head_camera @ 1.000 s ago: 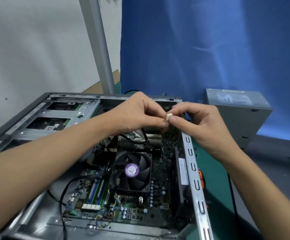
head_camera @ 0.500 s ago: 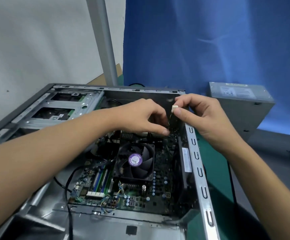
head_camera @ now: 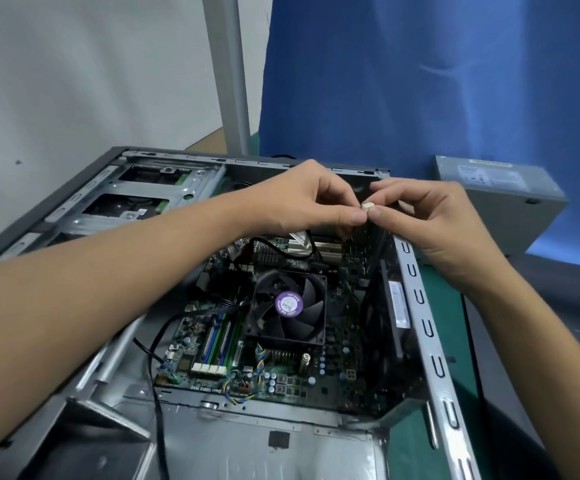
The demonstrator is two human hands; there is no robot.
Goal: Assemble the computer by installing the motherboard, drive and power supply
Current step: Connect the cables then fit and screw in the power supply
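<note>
Bright, even light (edges warped)

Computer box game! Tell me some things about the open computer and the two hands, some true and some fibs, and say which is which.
1. The left hand and the right hand both pinch a small white plug above the case. True.
2. The fan has a purple sticker in its middle. True.
3. The power supply sits inside the case. False: it stands outside, to the case's right, by the blue cloth.
4. The motherboard lies on the table beside the case. False: it lies inside the case, under the fan.
5. One hand holds a screwdriver. False: no screwdriver shows.
</note>
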